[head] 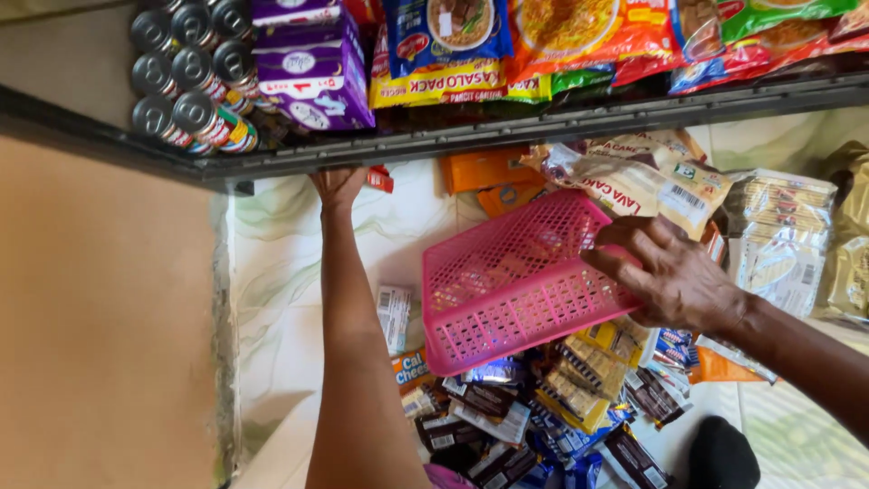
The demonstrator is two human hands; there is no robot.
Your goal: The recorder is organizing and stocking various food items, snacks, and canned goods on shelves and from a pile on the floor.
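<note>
Right hand [674,276] closed over the rim of the pink basket [511,281], grip pinching its mesh wall. Basket tilted, held up left of that grip, above a heap of wrapped snacks [543,407]. Left hand [339,186] raised to the dark shelf edge [543,127], just beside a small red packet [380,178]; fingertips hidden there, so impossible to tell whether that grip is spread or pressed together. Above the left grip: stacked cans [190,72], purple cartons [312,68], noodle packs [561,36]. Judged as mid-sorting, basket not yet set down. Any next move calling for a firm hold on the rim and a levelled basket.
</note>
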